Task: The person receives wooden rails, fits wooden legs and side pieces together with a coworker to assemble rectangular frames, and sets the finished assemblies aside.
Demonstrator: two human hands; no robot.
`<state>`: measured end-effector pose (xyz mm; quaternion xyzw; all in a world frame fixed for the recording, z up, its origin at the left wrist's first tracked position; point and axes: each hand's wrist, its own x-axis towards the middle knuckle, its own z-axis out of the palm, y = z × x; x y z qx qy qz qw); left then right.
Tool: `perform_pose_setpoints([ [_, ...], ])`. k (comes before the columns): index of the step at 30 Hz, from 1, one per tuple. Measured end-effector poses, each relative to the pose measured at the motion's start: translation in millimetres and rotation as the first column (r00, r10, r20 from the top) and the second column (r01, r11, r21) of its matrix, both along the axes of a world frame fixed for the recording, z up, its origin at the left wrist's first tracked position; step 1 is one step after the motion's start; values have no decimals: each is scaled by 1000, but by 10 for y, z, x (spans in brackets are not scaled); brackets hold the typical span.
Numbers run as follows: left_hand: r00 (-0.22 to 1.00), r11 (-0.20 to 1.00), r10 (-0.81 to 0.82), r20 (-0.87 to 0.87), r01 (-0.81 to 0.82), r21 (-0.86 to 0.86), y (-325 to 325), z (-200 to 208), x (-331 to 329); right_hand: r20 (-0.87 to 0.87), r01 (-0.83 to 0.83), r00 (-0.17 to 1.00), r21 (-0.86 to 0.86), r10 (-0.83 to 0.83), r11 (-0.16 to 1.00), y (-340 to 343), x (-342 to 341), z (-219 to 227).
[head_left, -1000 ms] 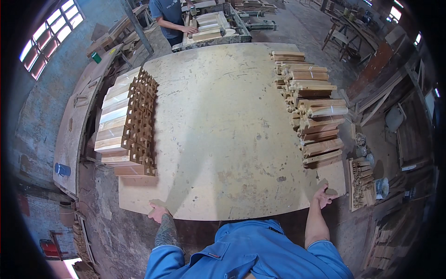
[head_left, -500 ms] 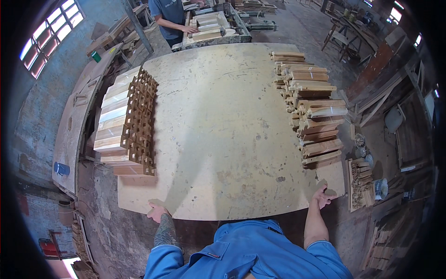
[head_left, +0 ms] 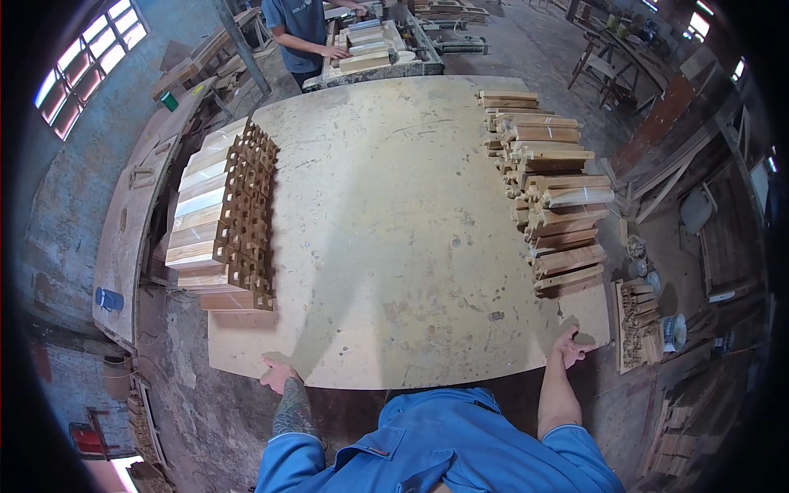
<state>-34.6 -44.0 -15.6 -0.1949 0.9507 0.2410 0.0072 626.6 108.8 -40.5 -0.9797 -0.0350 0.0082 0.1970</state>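
Observation:
Both of my hands rest at the near edge of a large pale wooden tabletop (head_left: 386,271). My left hand (head_left: 279,375) is at the near left edge, its fingers stretched out on the board and holding nothing. At the near right corner, my right hand (head_left: 571,348) leans on the top with thumb and fingers apart. Beyond my left hand stands a tall stack of light wooden pieces (head_left: 197,218) with slots cut in their ends, facing inward. Along the right side lies a looser row of wooden pieces (head_left: 567,197) with narrow shaped ends, the nearest just past my right hand.
Past the far edge, a co-worker in a dark shirt (head_left: 296,33) handles wood on a worn bench (head_left: 374,76). A long side table (head_left: 123,222) with a blue mug (head_left: 109,299) runs along the left wall. Right of the tabletop are a wood-filled pallet (head_left: 631,361) and a bucket (head_left: 674,334).
My hands and both groups of wooden pieces stay where they were. At the far bench, the co-worker's farther hand and upper body have shifted slightly.

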Motion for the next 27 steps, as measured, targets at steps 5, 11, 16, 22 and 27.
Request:
perform_pose_setpoints([
  [5,1000,1000,3,12,-3,-25,-13,-46,-23,-2,-3,1000,1,3,1000,-3,0,-5],
  [11,1000,1000,-18,14,18,-14,-9,-27,-10,23,-10,1000,-18,10,1000,3,1,-10],
  [16,1000,1000,-2,15,3,-9,7,8,6,2,0,1000,-29,0,1000,-3,16,-45],
  [22,1000,999,13,21,-12,-34,9,-40,-20,90,-41,995,-15,42,999,-9,33,-87],
  [27,1000,1000,17,26,-17,-16,-2,-70,-36,-10,6,1000,-27,-7,1000,5,16,-39],
])
